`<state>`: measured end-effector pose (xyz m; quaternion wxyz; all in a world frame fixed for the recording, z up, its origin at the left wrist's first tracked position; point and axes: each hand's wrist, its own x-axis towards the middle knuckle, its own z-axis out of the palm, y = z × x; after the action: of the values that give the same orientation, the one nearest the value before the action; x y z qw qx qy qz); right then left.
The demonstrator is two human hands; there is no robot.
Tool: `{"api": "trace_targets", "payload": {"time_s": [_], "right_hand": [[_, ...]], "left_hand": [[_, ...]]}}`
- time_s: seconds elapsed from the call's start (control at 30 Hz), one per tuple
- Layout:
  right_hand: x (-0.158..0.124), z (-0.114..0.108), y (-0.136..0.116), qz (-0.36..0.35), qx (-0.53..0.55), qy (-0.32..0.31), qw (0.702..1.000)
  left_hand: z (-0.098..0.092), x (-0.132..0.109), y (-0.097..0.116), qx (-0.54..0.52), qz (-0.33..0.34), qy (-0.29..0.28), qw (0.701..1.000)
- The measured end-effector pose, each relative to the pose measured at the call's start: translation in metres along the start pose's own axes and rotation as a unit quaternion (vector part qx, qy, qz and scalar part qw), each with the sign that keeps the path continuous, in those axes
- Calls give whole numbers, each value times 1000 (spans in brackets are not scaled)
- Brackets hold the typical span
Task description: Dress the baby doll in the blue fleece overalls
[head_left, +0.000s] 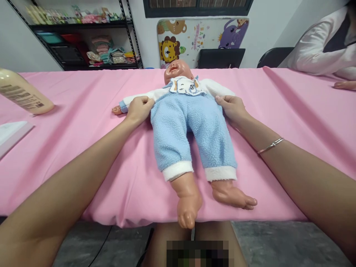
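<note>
A baby doll [178, 70] lies on its back on the pink-covered table [116, 200], feet toward me. It wears a white top with an animal-face bib [185, 86] and fluffy blue pants [191, 118] with white cuffs. At the waist on the left side, my left hand [140, 108] pinches the pants' edge. My right hand [231, 106] grips the waist on the opposite side, fingers closed on the cloth. The doll's bare feet reach the table's front edge, one of them hanging slightly over it.
A beige bottle [25, 92] stands at the left, with a white box [13, 135] nearer me. Another person's sleeve [314, 48] and hand [346, 85] rest at the far right. Behind the table are a black shelf [80, 26], a dark chair back [221, 58] and a cartoon board [191, 33].
</note>
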<state>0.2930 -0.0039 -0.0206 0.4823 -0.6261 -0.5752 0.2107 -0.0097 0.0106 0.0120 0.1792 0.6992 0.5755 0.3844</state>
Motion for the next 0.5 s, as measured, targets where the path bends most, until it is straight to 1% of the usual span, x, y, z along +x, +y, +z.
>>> {"api": "trace_targets", "payload": {"time_s": [0.07,0.13,0.23,0.3,0.33,0.4,0.43,0.47,0.5], "right_hand": [[-1,0,-5,-20,-71,9,997],[-2,2,-9,-70,-144,4,987],[-1,6,-5,-103,-204,-46,973],[3,8,3,-132,-234,-79,960],[6,9,8,-150,-248,-84,953],[11,11,17,-171,-265,-78,946],[13,11,21,-165,-272,-74,945],[15,12,23,-150,-279,-73,946],[15,13,24,-135,-288,-78,945]], "left_hand": [[-1,-2,2,38,10,-7,999],[-2,-4,4,75,14,-22,997],[-4,-6,4,104,-4,-51,993],[-5,-4,5,89,-27,-51,994],[-5,-2,7,70,-36,-32,996],[-5,3,16,22,-41,31,998],[-3,6,24,-2,-37,61,997],[-1,9,33,-23,-28,77,996],[3,11,44,-40,-14,75,996]]}}
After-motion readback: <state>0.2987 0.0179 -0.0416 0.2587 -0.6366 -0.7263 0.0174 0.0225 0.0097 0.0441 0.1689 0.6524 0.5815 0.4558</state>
